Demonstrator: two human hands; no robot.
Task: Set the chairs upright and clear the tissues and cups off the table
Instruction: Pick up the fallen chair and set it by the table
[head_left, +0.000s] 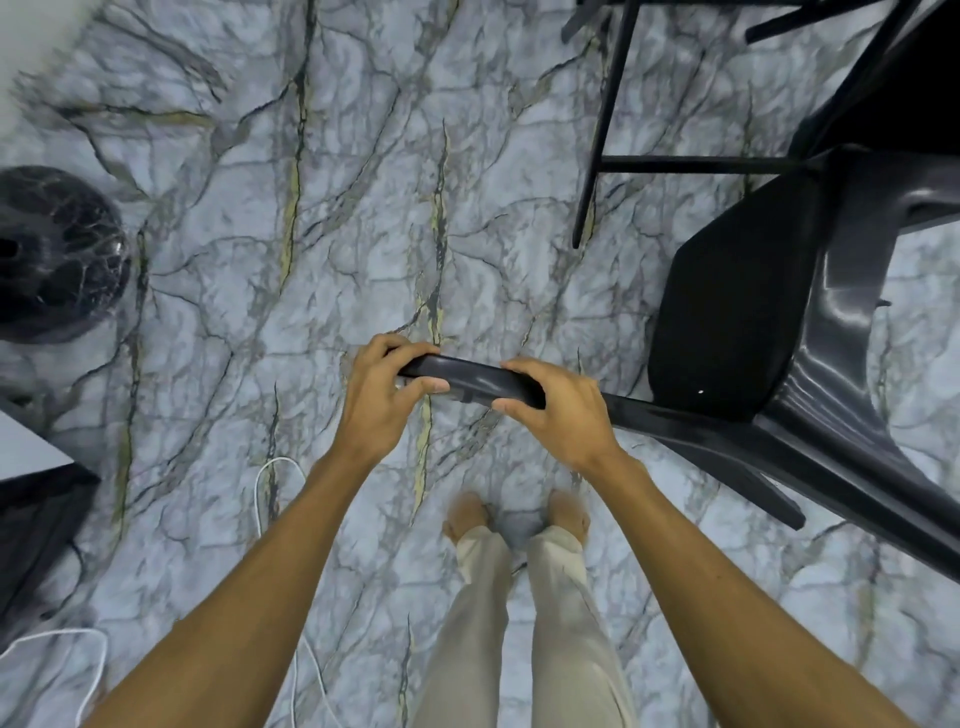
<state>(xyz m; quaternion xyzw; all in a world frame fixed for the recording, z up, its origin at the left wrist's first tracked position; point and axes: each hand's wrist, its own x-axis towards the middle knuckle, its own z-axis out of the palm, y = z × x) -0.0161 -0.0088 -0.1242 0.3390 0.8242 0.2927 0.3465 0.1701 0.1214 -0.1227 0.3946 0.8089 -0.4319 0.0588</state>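
Observation:
A black plastic chair (737, 322) lies tipped over on the marbled floor at the right, its seat facing me and its legs stretching off to the right. Both of my hands grip the chair's top back rail, a dark curved bar in the middle of the view. My left hand (382, 395) holds the rail's left end, fingers wrapped over it. My right hand (558, 410) clasps the rail a little further right. No tissues or cups are in view.
Thin black legs of another piece of furniture (608, 130) stand at the top right. A dark round marbled object (57, 254) sits at the left edge. A white cable (270, 483) trails over the floor near my feet. A white-topped corner (31, 447) shows at the lower left.

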